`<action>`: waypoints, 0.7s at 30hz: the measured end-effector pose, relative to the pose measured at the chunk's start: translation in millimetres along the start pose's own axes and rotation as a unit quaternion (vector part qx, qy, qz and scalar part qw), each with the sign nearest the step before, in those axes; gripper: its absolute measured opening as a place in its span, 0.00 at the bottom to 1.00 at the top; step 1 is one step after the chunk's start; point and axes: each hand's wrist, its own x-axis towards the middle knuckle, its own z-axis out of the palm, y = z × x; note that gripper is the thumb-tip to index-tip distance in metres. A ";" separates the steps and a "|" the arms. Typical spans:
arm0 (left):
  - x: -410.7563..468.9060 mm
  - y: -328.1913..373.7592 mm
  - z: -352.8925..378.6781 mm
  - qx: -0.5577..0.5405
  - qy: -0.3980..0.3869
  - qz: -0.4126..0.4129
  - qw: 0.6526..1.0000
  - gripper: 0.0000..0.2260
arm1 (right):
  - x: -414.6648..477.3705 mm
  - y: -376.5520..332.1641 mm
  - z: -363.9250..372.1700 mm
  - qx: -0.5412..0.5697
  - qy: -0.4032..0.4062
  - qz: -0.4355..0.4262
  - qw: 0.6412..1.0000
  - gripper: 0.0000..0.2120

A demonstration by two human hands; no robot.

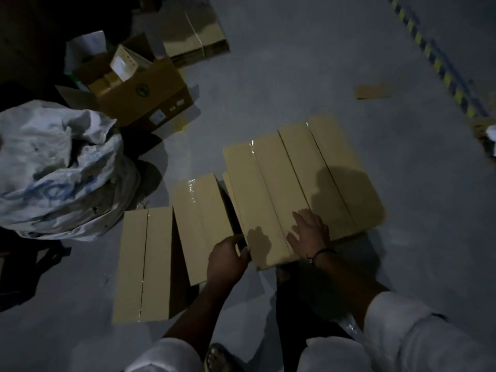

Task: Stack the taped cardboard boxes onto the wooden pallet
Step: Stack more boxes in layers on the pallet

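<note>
Well, four long taped cardboard boxes lie flat on the grey floor (295,76), side by side. Each has its long axis running away from the person, with the far end leaning a little to the left. A clear tape seam follows that axis down the middle of each top.

The third box (249,189) from the left is the one in hand. Its near end sticks out closer to the person than that of the fourth box (306,157), which sits tight against its right side.

The left hand (228,261) grips the near left corner of the third box, fingers curled round the edge. The right hand (308,232) lies flat on its top near the right edge, fingers spread and straight, pressing rather than grasping (a dark wristband (319,253) circles that wrist).

The second box (201,224) lies just left of the third with a dark gap between them. The first box (145,264) sits beside it, further left and nearer the person.

A crumpled white sack (61,170) stands to the far left, with an open carton (145,95) of smaller packages behind it. A cardboard scrap (373,91) lies near a yellow-and-black floor stripe (440,65).
</note>
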 end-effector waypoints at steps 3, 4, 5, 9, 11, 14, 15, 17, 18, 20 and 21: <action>40.8 18.0 14.9 -0.009 -0.008 -0.017 1.000 0.21 | 33.0 15.9 -4.0 0.009 -0.013 -0.002 1.000 0.33; 53.0 21.0 19.7 -0.012 -0.013 -0.026 1.000 0.22 | 44.3 20.4 -4.6 0.014 -0.021 -0.004 1.000 0.33; 65.2 22.5 24.4 -0.016 -0.013 -0.034 0.999 0.22 | 55.7 24.1 -5.5 0.019 -0.029 -0.007 0.999 0.33; 109.5 24.3 39.1 -0.034 0.006 -0.064 0.997 0.23 | 96.1 34.3 -5.6 0.006 -0.053 -0.012 0.998 0.33; 129.2 22.2 44.4 -0.027 0.018 -0.062 0.998 0.22 | 117.0 36.0 -4.0 -0.005 -0.063 -0.019 0.998 0.33; 155.4 11.9 57.3 -0.003 -0.003 -0.071 0.997 0.24 | 146.9 34.9 1.4 -0.011 -0.074 -0.019 0.997 0.34; 163.0 8.6 62.7 0.007 -0.018 -0.076 0.997 0.24 | 155.3 34.4 2.8 -0.009 -0.079 -0.014 0.997 0.34; 176.4 2.5 72.5 0.029 -0.050 -0.076 0.995 0.26 | 171.0 32.8 6.0 -0.007 -0.086 -0.004 0.996 0.34; 181.5 0.7 76.2 0.032 -0.059 -0.079 0.995 0.28 | 177.7 32.0 7.6 -0.010 -0.084 0.000 0.996 0.34; 190.0 -3.0 81.9 0.020 -0.064 -0.090 0.994 0.30 | 187.6 31.2 11.1 -0.022 -0.066 0.011 0.998 0.35; 194.0 -4.6 83.9 0.014 -0.062 -0.096 0.993 0.31 | 191.5 31.1 12.6 -0.027 -0.055 0.015 0.998 0.35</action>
